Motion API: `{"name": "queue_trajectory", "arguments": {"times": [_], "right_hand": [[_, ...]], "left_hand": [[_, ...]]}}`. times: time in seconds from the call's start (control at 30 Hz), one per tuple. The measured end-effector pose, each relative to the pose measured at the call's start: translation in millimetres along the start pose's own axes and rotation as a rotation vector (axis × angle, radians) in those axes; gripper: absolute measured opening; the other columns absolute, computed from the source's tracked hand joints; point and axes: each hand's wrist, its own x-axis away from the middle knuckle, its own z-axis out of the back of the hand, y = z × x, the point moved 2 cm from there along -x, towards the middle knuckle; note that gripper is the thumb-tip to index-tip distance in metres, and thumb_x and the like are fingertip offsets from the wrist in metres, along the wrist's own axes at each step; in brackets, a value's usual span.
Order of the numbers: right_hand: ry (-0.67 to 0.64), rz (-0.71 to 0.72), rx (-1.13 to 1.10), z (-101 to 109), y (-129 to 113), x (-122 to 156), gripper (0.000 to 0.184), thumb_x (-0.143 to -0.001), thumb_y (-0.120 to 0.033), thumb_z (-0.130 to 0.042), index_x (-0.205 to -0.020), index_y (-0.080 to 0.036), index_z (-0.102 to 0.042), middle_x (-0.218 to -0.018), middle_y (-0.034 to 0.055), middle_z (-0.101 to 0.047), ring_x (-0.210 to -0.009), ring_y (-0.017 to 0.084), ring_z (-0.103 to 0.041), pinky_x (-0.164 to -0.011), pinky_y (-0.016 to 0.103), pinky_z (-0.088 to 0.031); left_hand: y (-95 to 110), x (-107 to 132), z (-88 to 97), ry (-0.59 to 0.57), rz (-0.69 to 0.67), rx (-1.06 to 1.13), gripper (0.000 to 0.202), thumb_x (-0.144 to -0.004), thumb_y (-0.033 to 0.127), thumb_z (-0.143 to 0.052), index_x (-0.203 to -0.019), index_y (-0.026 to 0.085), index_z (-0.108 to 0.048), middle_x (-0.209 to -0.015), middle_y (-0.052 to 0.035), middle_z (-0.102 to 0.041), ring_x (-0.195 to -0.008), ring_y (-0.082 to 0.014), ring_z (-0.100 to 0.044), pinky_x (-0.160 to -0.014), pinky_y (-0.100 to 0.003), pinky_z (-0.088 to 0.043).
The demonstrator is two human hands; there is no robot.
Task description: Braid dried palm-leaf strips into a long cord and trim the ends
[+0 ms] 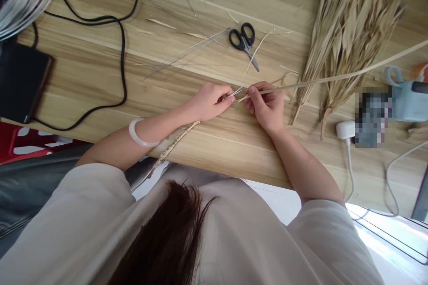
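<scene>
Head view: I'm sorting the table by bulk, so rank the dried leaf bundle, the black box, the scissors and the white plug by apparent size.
1. dried leaf bundle
2. black box, partly cut off at the edge
3. scissors
4. white plug

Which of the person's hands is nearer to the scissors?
Left, narrowly. The left hand lies just below and left of the scissors; the right hand lies below and slightly right of them. Neither touches them.
</scene>
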Motion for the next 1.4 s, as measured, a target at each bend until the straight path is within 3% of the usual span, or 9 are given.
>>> {"name": "queue_trajectory", "arguments": {"times": [0.57,0.93,1.4], "right_hand": [[0.016,-0.061,-0.065,-1.1,-5.8,-1.2,0.033,-0.080,-0.053,-0.060,-0.072,-0.021,-0.062,-0.055,-0.0022,-0.059,-0.039,0.006,-0.048,-0.032,0.019,-0.035],[0.051,-0.095,-0.145,-0.3,-9.2,-2.8,0.036,-0.078,-0.056,-0.062,-0.070,-0.021,-0.057,-0.052,-0.0032,-0.057,-0.037,0.007,-0.048,-0.031,0.019,-0.034],[0.099,-0.107,-0.193,-0.8,-9.5,-3.9,0.039,-0.078,-0.057,-0.061,-0.069,-0.020,-0.055,-0.051,-0.0046,-0.056,-0.036,0.005,-0.046,-0.030,0.018,-0.031]], "left_hand": [[-0.3,1.3,0.4,0.010,0.033,0.112,0.027,-0.088,0.028,-0.048,-0.066,0.015,-0.056,-0.053,0.0019,-0.056,-0.048,-0.0073,-0.043,-0.053,-0.022,-0.032],[-2.9,0.1,0.2,0.102,0.062,0.297,0.029,-0.089,0.028,-0.046,-0.065,0.014,-0.055,-0.054,0.0012,-0.057,-0.045,-0.0052,-0.041,-0.047,-0.020,-0.030],[-1.4,-1.3,-2.1,0.140,0.034,0.341,0.026,-0.088,0.029,-0.048,-0.068,0.015,-0.057,-0.051,0.0024,-0.055,-0.043,-0.0050,-0.042,-0.047,-0.019,-0.031]]}}
